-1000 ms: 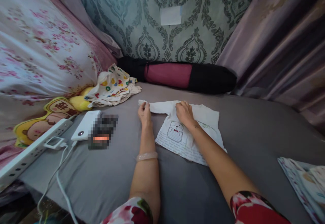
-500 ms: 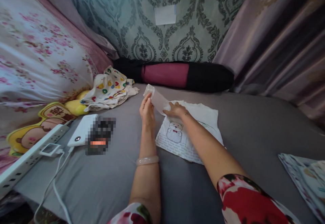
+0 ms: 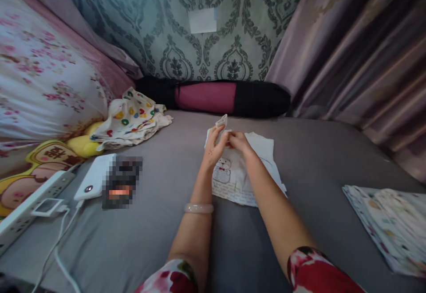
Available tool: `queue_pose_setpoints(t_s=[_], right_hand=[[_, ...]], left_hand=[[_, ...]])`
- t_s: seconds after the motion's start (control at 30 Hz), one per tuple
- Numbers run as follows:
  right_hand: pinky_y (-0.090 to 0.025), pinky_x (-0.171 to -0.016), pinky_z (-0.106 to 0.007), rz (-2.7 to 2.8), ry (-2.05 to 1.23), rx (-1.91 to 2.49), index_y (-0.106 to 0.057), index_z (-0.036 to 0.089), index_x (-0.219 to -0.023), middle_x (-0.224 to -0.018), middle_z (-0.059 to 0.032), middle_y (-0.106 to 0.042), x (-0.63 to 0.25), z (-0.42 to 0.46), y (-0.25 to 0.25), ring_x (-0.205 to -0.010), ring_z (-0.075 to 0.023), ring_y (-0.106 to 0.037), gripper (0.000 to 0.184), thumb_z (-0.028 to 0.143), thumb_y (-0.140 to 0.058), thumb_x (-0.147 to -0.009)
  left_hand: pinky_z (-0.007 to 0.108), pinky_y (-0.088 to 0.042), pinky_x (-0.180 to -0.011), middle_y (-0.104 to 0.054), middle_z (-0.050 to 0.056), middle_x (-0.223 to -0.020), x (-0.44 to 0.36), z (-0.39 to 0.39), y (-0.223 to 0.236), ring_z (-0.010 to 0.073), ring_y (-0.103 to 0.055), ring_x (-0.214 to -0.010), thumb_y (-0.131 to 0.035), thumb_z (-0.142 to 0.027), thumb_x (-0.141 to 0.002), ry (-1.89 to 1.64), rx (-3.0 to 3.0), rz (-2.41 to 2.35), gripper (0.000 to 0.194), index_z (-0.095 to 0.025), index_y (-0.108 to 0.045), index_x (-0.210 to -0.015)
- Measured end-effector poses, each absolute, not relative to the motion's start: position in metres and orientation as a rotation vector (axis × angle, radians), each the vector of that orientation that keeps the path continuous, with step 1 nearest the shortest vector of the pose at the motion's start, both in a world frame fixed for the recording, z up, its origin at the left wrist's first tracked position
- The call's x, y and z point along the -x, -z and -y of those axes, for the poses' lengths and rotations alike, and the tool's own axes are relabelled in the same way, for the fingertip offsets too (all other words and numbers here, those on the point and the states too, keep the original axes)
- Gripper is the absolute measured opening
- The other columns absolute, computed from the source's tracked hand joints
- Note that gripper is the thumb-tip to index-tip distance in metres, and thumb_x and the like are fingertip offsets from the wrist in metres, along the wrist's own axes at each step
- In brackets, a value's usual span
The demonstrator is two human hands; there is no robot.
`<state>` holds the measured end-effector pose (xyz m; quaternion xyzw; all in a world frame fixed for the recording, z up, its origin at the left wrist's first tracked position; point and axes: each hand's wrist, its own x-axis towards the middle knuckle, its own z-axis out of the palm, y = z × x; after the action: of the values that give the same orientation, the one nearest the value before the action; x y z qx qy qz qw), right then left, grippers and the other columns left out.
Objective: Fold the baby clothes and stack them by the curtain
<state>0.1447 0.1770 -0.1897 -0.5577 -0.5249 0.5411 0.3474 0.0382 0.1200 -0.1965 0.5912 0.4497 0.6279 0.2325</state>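
A white shirt [image 3: 238, 189] with a bear print and lines of small lettering lies spread on the grey bed sheet. My left hand [image 3: 215, 144] is closed around its sleeve [image 3: 222, 120], whose cuff pokes up above the fingers. Close against it, my right hand [image 3: 238, 142] pinches the shirt's cloth near the upper left part of the garment. The two hands almost meet over the shirt and hide part of its top edge. A pale bangle circles my left forearm.
A crumpled patterned garment [image 3: 129, 120] and yellow cushions [image 3: 83, 146] lie left. Nearer are a white power bank [image 3: 96, 175], a blurred-out dark object [image 3: 122, 182] and a power strip [image 3: 36, 202] with cables. Folded cloths [image 3: 389, 226] lie right; a black-and-maroon roll [image 3: 206, 97] lines the wall.
My left hand has swung right, bringing the raised sleeve inward over the shirt, close to my right hand. The right hand stays on the cloth. The view has shifted slightly right.
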Motion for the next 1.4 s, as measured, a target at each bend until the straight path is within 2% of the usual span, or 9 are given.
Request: queue_pose_setpoints(t_s=[0.17,0.27,0.37,0.5,0.57,0.7,0.83,1.07,1.4], right_hand=[[-0.053,-0.065,-0.029,0.771,-1.818,1.196,-0.06,0.018,-0.089,-0.069,-0.0059,-0.066,-0.185,-0.161,0.191,-0.069,-0.0181,-0.065,0.045,0.047,-0.026,-0.099],[-0.054,-0.061,-0.03,0.681,-1.916,1.136,-0.055,0.021,-0.08,-0.061,-0.0037,-0.06,-0.2,-0.156,0.187,-0.063,-0.0191,-0.064,0.05,0.061,-0.028,-0.095],[-0.053,-0.057,-0.028,0.688,-1.92,1.135,-0.052,0.021,-0.077,-0.057,-0.0008,-0.057,-0.204,-0.155,0.187,-0.058,-0.0169,-0.061,0.038,0.052,-0.039,-0.094],[-0.053,-0.055,-0.024,0.809,-1.679,1.327,-0.057,0.018,-0.086,-0.062,0.0012,-0.058,-0.2,-0.156,0.194,-0.057,-0.0136,-0.059,0.006,0.019,-0.051,-0.086],[-0.055,-0.059,-0.025,0.865,-1.541,1.413,-0.059,0.016,-0.095,-0.07,-0.0008,-0.063,-0.2,-0.157,0.197,-0.061,-0.014,-0.061,0.018,0.011,-0.049,-0.08],[-0.058,-0.066,-0.029,0.978,-1.351,1.486,-0.062,0.014,-0.107,-0.085,-0.0052,-0.07,-0.204,-0.16,0.2,-0.071,-0.0162,-0.065,0.031,0.013,-0.047,-0.079],[-0.056,-0.066,-0.027,1.177,-1.122,1.637,-0.066,0.014,-0.102,-0.088,-0.0067,-0.071,-0.215,-0.162,0.203,-0.076,-0.0178,-0.066,0.029,0.02,-0.047,-0.081],[-0.047,-0.082,-0.032,1.572,-0.499,2.085,-0.071,0.019,-0.092,-0.099,-0.0123,-0.071,-0.226,-0.156,0.203,-0.098,-0.0256,-0.064,0.028,0.029,-0.045,-0.088],[-0.037,-0.098,-0.038,1.685,-0.18,2.066,-0.056,0.011,-0.129,-0.128,-0.0187,-0.057,-0.211,-0.149,0.202,-0.12,-0.0284,-0.05,0.041,0.022,-0.038,-0.094]], left_hand=[[0.044,-0.033,-0.113,-0.05,0.013,-0.138,-0.07,-0.118,0.21,0.0243,-0.044,-0.132,-0.05,-0.039,-0.092,-1.376,-1.943,-1.247,0.041,-0.02,-0.056,-0.128],[0.05,-0.026,-0.115,-0.049,0.012,-0.142,-0.083,-0.112,0.212,0.0251,-0.042,-0.134,-0.049,-0.037,-0.092,-1.131,-2.053,-1.283,0.043,-0.021,-0.053,-0.131],[0.052,-0.021,-0.117,-0.047,0.01,-0.145,-0.086,-0.108,0.21,0.0247,-0.038,-0.138,-0.047,-0.036,-0.092,-1.001,-2.106,-1.293,0.038,-0.022,-0.057,-0.126],[0.049,-0.029,-0.114,-0.052,0.013,-0.139,-0.078,-0.11,0.21,0.0261,-0.044,-0.133,-0.051,-0.023,-0.084,-1.132,-2.061,-1.342,0.035,-0.019,-0.061,-0.118],[0.049,-0.031,-0.112,-0.056,0.014,-0.134,-0.07,-0.112,0.213,0.0268,-0.048,-0.129,-0.05,-0.013,-0.079,-1.196,-1.997,-1.5,0.045,-0.018,-0.057,-0.123],[0.057,-0.021,-0.115,-0.048,0.015,-0.144,-0.051,-0.11,0.219,0.029,-0.038,-0.138,-0.042,-0.002,-0.075,-0.988,-1.915,-1.892,0.063,-0.019,-0.048,-0.135],[0.058,-0.025,-0.113,-0.044,0.012,-0.148,-0.039,-0.105,0.224,0.0313,-0.033,-0.141,-0.041,-0.002,-0.077,-0.726,-1.88,-1.995,0.058,-0.021,-0.055,-0.129],[0.057,-0.025,-0.113,-0.044,0.012,-0.149,-0.038,-0.105,0.225,0.0304,-0.034,-0.141,-0.04,-0.004,-0.079,-0.649,-1.903,-2.038,0.054,-0.021,-0.056,-0.128],[0.061,-0.017,-0.115,-0.045,0.012,-0.148,-0.042,-0.109,0.225,0.0295,-0.032,-0.143,-0.044,-0.01,-0.079,-0.829,-1.869,-1.992,0.052,-0.024,-0.056,-0.127]])
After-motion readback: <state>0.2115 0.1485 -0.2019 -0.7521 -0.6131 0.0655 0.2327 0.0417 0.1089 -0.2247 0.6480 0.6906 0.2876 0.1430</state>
